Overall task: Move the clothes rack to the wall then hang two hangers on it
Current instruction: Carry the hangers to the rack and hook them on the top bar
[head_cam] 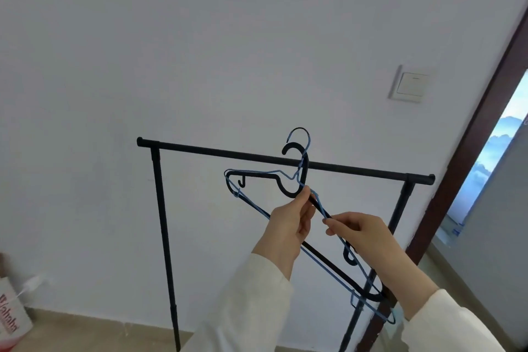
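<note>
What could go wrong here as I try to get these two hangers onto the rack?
1. The blue wire hanger and the black plastic hanger overlap, hooks close together, so they may snag as you separate them.
2. The left hand and right hand only pinch them near the neck, so one could slip and drop.
3. Both hooks sit in front of the rack's top bar, not over it; a tilted hanger might miss.
</note>
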